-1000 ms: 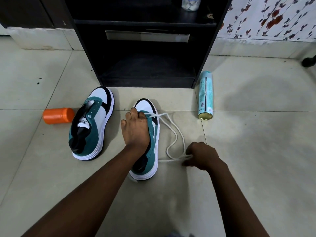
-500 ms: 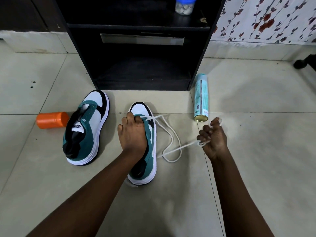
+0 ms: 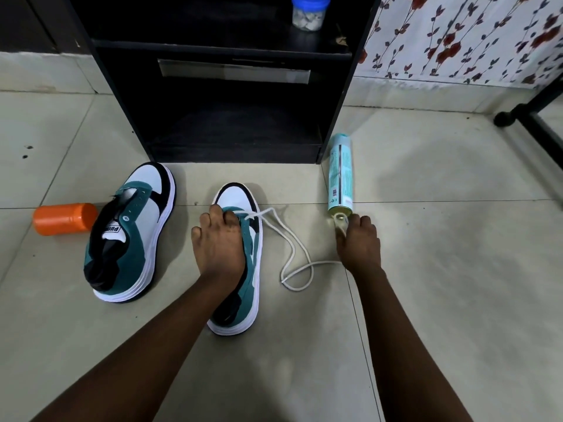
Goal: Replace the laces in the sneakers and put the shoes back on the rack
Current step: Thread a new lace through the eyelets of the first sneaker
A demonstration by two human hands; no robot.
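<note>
On floor by rack [image 3: 335,86]: right sneaker [image 3: 243,269], pinned by flat left hand [image 3: 217,248]; right hand [image 3: 359,242] closed on white lace [image 3: 292,254]. Lace limp, light; grip nr tip.

An orange container [image 3: 64,219] is lying on the tiled floor [image 3: 457,269]. A teal spray can [image 3: 340,175] is lying nearby. A blue-lidded jar [image 3: 310,12] is standing upright.

Two sneakers are counted on the floor: one [image 3: 131,233] at the left, one [image 3: 243,239] under a hand. One white lace [image 3: 292,254] is seen. Two hands are counted, left [image 3: 219,242] and right [image 3: 359,242]. One spray can [image 3: 340,175], one orange bottle [image 3: 64,219], one blue-lidded jar [image 3: 309,12] and one black rack [image 3: 225,86] are counted.
</note>
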